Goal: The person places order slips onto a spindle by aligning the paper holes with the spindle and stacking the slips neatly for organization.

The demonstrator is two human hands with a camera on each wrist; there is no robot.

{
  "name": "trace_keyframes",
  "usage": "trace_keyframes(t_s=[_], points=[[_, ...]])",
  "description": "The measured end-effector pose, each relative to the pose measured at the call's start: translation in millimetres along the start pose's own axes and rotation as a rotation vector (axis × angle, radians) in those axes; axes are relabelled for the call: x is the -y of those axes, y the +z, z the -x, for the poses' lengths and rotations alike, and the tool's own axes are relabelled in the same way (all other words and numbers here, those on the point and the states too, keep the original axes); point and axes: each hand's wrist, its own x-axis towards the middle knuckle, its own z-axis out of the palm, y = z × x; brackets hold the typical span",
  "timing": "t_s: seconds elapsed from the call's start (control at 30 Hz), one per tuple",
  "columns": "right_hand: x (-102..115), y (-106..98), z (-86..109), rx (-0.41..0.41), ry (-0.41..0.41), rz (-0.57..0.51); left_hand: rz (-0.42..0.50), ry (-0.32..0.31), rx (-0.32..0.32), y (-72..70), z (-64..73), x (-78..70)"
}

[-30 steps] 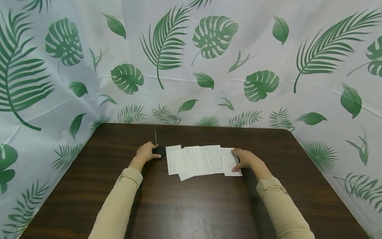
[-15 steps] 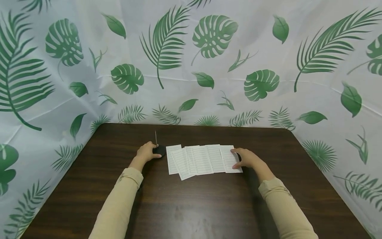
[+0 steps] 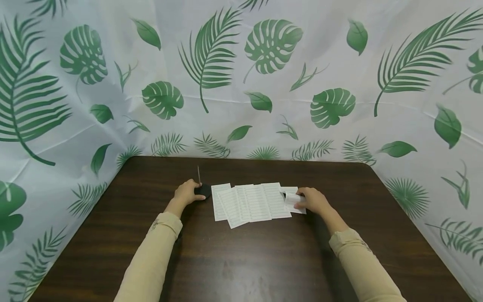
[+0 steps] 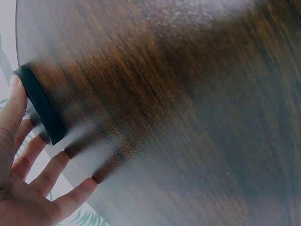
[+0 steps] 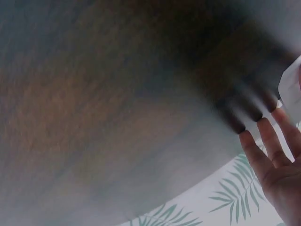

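Note:
My left hand (image 3: 186, 193) grips the round black base of a receipt spike (image 3: 203, 191), whose thin metal rod points upward. In the left wrist view, thumb and fingers hold opposite sides of the black base (image 4: 43, 108), while other fingertips rest on the table. At the right end of a row of printed white paper slips (image 3: 258, 202), my right hand (image 3: 315, 201) pinches a slip (image 3: 294, 199), which curls up. Another white slip shows flat beneath the curled one. In the right wrist view, part of the paper (image 5: 290, 92) is at the right edge.
Several slips overlap side by side in the middle of the dark wooden table (image 3: 241, 260). A white cloth with green leaves (image 3: 226, 117) hangs behind and along both sides of the table.
The rightmost slip lay flat under my right fingers and slid slightly away from me; now it is pinched and curled up. A slip below it has come into view. My left hand stays put.

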Motion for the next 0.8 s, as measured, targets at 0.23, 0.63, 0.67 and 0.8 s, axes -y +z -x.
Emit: trace_keyframes(t_s=[0.23, 0.63, 0.67, 0.8], points=[[5, 2, 3.6, -0.11, 0.082, -0.089, -0.01, -0.001, 0.004, 0.5, -0.9, 1.7], [-46, 32, -23.2, -0.151, 0.26, -0.383, 0.002, -0.014, 0.024, -2.7, 1.7, -1.5], [-60, 41, -30.3, -0.169, 0.266, -0.405, 0.005, -0.016, 0.025, -3.0, 1.7, -1.9], [-56, 31, -25.2, -0.102, 0.341, -0.51, 0.004, -0.014, 0.026, -2.6, 1.4, -2.2]])
